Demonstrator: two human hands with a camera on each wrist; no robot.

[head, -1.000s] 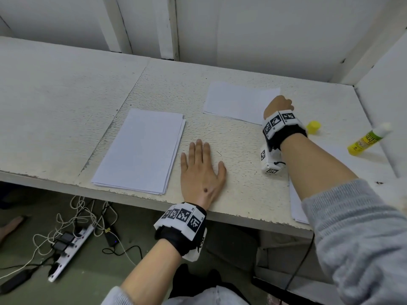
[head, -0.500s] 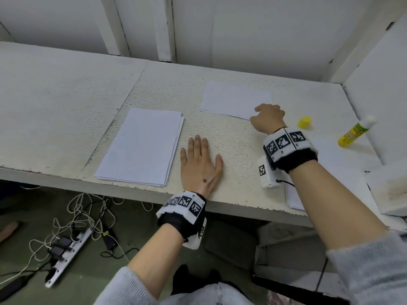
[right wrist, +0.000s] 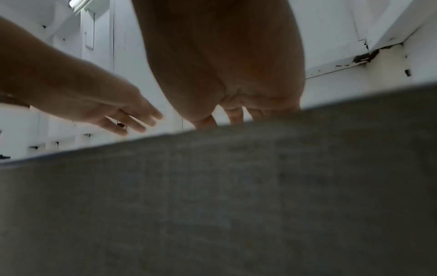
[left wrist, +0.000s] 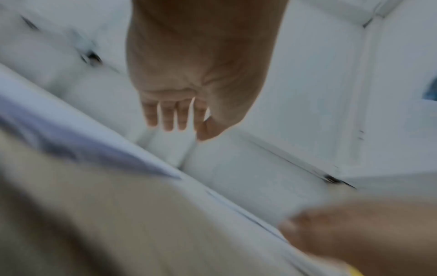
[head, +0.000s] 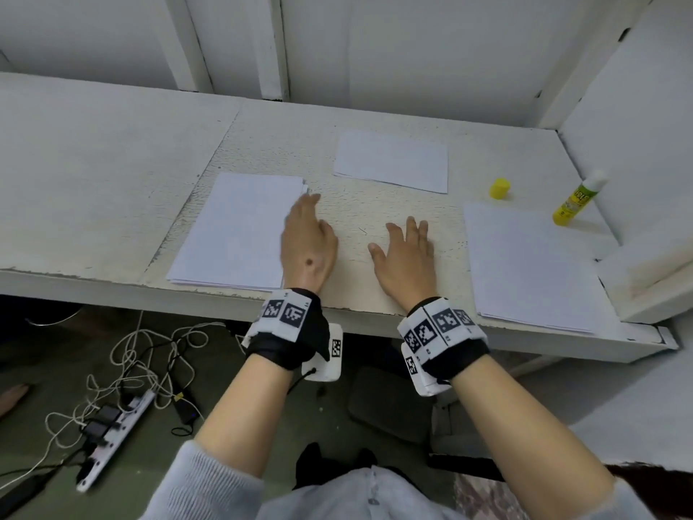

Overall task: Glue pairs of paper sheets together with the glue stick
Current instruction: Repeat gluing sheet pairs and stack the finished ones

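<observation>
Both hands are spread and hold nothing: the left hand (head: 309,243) reaches toward the paper stack (head: 240,230) at nine o'clock, the right hand (head: 407,251) lies flat. The uncapped glue stick (head: 575,198) stands at two o'clock (drying, likely); a careless grab could lift several sheets.

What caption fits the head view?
Left hand reaches over paper stack; right hand rests on table; uncapped glue stick stands right.
</observation>
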